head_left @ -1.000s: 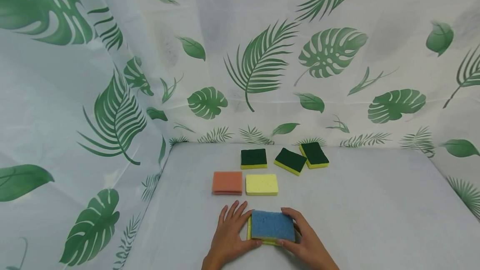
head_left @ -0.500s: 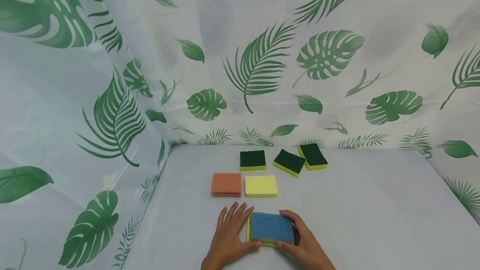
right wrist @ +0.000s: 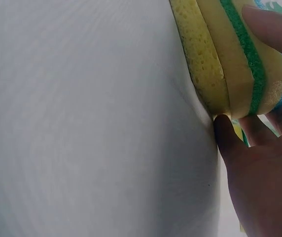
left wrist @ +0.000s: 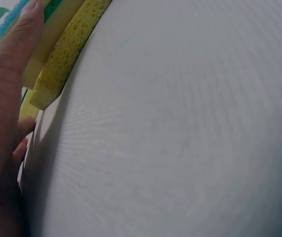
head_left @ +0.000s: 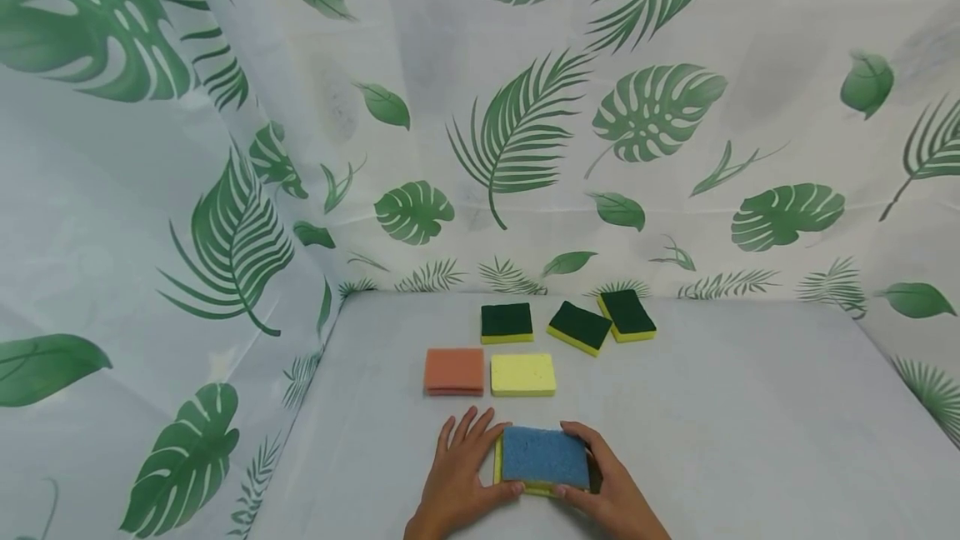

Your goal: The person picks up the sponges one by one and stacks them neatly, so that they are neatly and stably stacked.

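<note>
Between the two hands stands a stack of three sponges near the table's front. On top is a blue-topped sponge; the right wrist view shows a green-layered sponge under it and a porous yellow sponge at the bottom. My left hand holds the stack's left end, thumb at the front corner and index finger at the back corner, the other fingers spread. The right hand grips the right end, thumb in front and fingertips behind. In the left wrist view, the left thumb lies against the upper sponges.
Behind the stack lie an orange sponge and a pale yellow sponge. Farther back are three dark-green-topped sponges, the right two close together and turned at angles. Leaf-printed curtains border the white table at the back and sides.
Hands and stack keep the same places on the table. Only the head view has shifted slightly.
</note>
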The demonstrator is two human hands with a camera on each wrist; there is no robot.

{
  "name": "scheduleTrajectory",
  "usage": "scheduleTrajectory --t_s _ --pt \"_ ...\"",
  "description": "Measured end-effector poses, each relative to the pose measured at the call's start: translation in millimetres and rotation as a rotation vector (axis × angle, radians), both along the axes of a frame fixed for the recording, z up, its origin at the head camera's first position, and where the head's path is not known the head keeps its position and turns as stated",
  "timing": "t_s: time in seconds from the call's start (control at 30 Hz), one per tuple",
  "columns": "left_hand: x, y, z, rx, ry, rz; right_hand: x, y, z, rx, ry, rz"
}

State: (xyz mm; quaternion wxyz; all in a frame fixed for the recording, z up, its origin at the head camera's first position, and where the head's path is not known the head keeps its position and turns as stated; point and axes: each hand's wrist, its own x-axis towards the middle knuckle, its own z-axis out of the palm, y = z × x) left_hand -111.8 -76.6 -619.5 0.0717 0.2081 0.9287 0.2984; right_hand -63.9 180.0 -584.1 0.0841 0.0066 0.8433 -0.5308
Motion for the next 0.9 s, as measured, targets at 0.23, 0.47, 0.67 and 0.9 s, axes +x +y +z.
scheduleTrajectory --t_s 0.23,0.47,0.67,0.9 --pt "0.2 -0.4 -1.8 0.000 0.007 -0.002 -0.1 1.4 -1.5 -0.005 0.011 0.006" --pt "-0.4 -0.9 -1.2 -0.003 -0.004 0.000 -0.1 0.0 -1.8 -0.014 0.026 0.003" --pt "-0.7 -2.0 -1.0 -0.004 -0.003 0.001 0.3 0.0 -1.8 -0.013 0.060 0.019" --pt "-0.1 -1.6 -1.7 0.000 0.018 -0.003 -1.4 0.0 5.8 0.008 -0.006 0.010"
